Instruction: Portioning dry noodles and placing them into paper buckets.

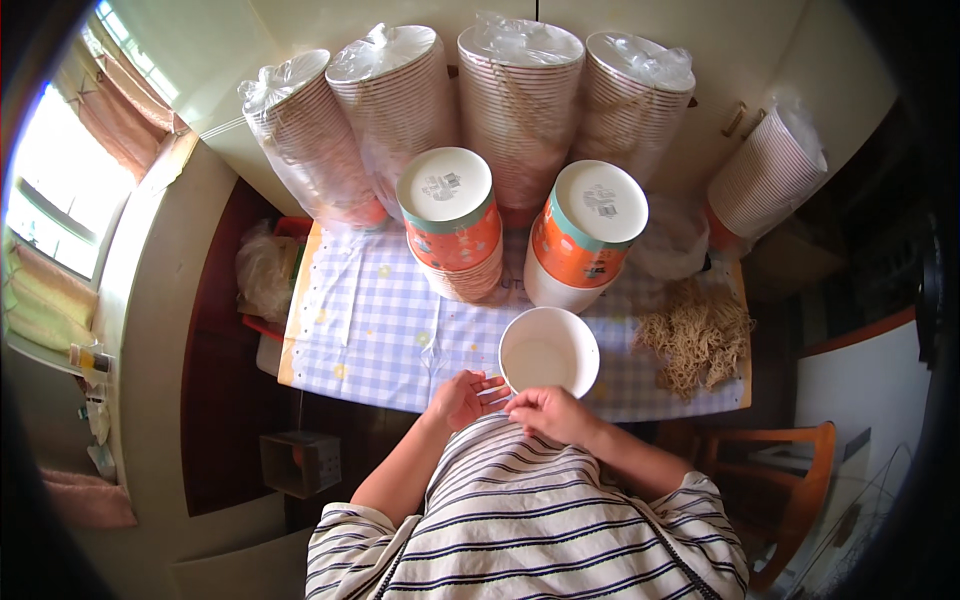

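Observation:
A white paper tub [548,352] stands at the table's near edge, its open mouth facing up and nothing visible inside. My left hand [468,400] is just left of its near rim, palm turned up and fingers stretched out, holding nothing. Against the tub's near side is my right hand [553,414], its fingers curled and pinched together; whether anything small is between them is hidden. Behind the tub stand two upside-down stacks of paper tubs: an orange one with a green band on the left [455,240] and a similar one on the right [585,245].
Tall plastic-wrapped stacks of paper tubs [520,95] line the table's back, and another wrapped stack [765,175] leans at the right. A tangled heap of beige strings [695,340] lies on the checked tablecloth [370,310]. A wooden chair [790,480] is at right.

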`<state>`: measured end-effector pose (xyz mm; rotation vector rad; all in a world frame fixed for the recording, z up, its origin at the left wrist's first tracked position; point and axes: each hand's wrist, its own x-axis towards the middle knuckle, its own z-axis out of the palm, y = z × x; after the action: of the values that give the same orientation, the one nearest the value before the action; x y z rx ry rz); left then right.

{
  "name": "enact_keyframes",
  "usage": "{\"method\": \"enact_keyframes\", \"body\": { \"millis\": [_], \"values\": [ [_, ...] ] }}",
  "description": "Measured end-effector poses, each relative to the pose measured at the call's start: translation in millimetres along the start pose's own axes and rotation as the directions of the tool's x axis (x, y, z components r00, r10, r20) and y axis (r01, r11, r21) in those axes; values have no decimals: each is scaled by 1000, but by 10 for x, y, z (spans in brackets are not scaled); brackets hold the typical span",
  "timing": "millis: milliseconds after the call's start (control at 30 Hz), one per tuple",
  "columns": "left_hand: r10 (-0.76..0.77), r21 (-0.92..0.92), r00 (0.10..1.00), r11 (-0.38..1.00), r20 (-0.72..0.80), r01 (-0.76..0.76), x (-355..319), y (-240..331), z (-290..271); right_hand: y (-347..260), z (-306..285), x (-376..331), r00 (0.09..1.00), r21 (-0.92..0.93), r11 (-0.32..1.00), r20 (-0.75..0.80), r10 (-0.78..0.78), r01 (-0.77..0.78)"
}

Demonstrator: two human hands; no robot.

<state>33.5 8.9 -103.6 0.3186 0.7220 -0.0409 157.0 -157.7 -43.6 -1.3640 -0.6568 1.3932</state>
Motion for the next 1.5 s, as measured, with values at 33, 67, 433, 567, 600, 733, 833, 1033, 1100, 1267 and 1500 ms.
{"method": "enact_keyframes", "body": {
  "millis": [33,67,433,567,600,733,833,1033,1100,1267,1500],
  "values": [
    [-4,0,1000,1000,2,4,22,-54,-10,60,30,-43,991,-196,975,-50,-120,108],
    [4,-32,1000,999,21,-3,31,-97,-9,111,52,-67,967,-388,900,-70,-245,200],
    [72,120,980,988,188,-95,39,-488,18,538,-14,37,859,-567,763,-176,-482,312],
    [155,211,972,959,179,-191,98,-570,-9,670,-31,62,900,-357,887,-210,-382,293],
    [171,226,969,951,178,-209,83,-561,30,688,-37,51,900,-355,888,-213,-380,291],
    [194,207,973,954,121,-216,-34,-514,171,656,-10,-16,908,-357,920,-313,-280,161],
    [230,137,963,959,142,-249,38,-531,-30,613,52,-37,877,-383,916,-391,-278,120],
    [319,607,935,715,157,-346,-36,-526,-14,581,202,34,851,-97,982,-489,-190,164],
    [362,671,916,637,173,-379,-61,-504,18,574,233,57,840,-129,976,-497,-217,175],
    [444,871,872,321,208,-371,-65,-519,-30,662,264,110,798,-106,989,-584,-148,106],
    [467,931,849,129,248,-342,-148,-514,127,823,221,127,822,39,980,-552,-143,196]
  ]
}}
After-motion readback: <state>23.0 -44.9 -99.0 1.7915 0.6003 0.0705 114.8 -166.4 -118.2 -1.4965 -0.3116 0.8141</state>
